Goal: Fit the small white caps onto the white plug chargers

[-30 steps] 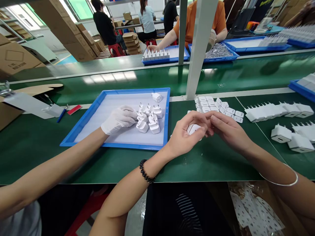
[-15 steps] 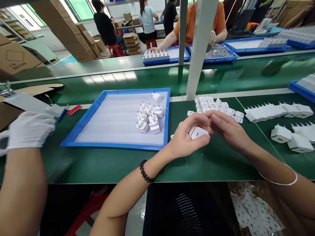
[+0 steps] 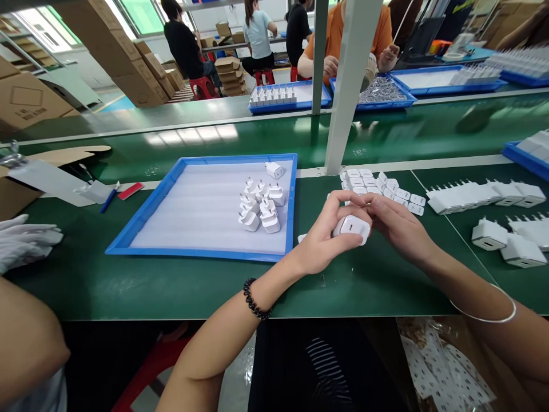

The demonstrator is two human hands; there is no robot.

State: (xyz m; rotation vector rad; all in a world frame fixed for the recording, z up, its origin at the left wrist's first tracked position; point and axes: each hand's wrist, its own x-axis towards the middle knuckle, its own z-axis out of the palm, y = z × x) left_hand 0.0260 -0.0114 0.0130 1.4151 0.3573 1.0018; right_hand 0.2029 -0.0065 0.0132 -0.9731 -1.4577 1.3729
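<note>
My left hand is closed around a white charger plug, its face with a slot-shaped port turned towards me. At the far side of the charger, the fingertips of my right hand are bent together against my left fingertips; whatever they pinch is hidden. Just beyond my hands lie small white charger end pieces in a cluster. Left of them, a blue-rimmed tray carries a group of white two-pin plugs and a single plug near its far corner.
White chargers stand in rows on the right. A metal post rises behind my hands. A co-worker's gloved hand rests at far left, near a blue pen and a red strip. Another person works across the bench.
The charger has tilted and shows more of its port face in my left hand. The co-worker's gloved hand has drawn back left and lower. The person opposite has lifted a hand off the far tray.
</note>
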